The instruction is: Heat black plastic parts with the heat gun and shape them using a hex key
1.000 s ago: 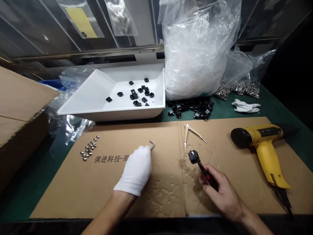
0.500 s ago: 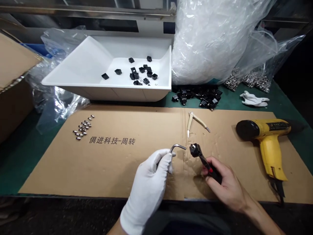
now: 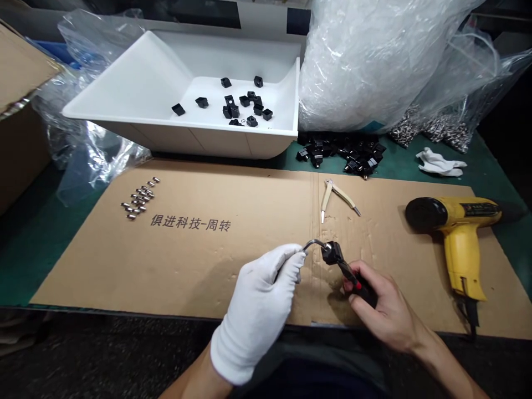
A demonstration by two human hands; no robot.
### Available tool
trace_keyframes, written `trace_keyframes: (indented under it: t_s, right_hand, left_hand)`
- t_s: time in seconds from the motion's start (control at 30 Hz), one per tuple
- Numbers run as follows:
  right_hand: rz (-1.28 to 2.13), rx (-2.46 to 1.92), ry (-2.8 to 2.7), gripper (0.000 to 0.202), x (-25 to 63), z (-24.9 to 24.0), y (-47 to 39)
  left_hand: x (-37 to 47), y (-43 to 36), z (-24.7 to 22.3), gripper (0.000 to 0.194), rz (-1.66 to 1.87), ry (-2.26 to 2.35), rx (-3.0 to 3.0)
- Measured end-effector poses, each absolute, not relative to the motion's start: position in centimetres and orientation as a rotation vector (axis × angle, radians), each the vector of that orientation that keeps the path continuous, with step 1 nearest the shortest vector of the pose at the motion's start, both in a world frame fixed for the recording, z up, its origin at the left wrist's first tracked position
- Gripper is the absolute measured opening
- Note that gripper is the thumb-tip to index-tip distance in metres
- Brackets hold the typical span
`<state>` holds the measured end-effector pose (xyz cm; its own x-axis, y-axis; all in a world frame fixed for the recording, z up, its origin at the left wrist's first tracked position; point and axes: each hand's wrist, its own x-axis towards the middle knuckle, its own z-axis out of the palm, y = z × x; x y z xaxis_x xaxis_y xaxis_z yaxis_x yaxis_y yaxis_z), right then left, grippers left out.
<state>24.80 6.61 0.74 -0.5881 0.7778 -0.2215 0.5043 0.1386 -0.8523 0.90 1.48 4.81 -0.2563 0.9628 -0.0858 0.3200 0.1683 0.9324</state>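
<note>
Pinching a bent, smooth metal hex key (image 3: 315, 242), the left hand (image 3: 258, 302) wears a white knit glove wrinkled at the fingers. The bare right hand (image 3: 386, 310) is curled round a slim black-handled tool (image 3: 368, 293) with a red detail; at its far end sits one small, angular black block (image 3: 331, 253), raised above the creased brown cardboard sheet (image 3: 187, 266). The key's tip meets the block's shiny fitting (how deep it goes, I cannot tell).

One yellow plastic heat gun (image 3: 461, 244) lies at the right, and one pair of cream-handled nippers (image 3: 326, 197) rests splayed behind the block. More than a dozen cylindrical metal pins (image 3: 143, 195) are clustered at the left. The white sloping tray (image 3: 141, 77) carries over a dozen black pieces (image 3: 201, 102), some overlapping, and stands on the green surface (image 3: 25, 271).

Half a second ago a gap separated key and block; now they touch, while the nippers lie unmoved.
</note>
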Motion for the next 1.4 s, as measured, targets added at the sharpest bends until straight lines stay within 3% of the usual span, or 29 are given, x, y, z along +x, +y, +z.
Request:
trace_keyframes:
  t_s: [0.63,0.9,1.4]
  right_hand:
    - [1.745,-1.233,-2.053,0.025,25.2,2.5,6.3]
    - [1.615,-1.262,-2.18,0.017,25.3,2.5,6.3]
    - [1.63,-1.258,-2.219,0.021,25.5,2.4,6.4]
  left_hand:
    - [2.8,-0.9,4.2,0.022,1.124,1.762,1.467]
    - [3.1,-0.7,4.3,0.02,0.914,1.786,1.244]
    - [2.8,-0.3,5.1,0.024,0.944,1.665,1.008]
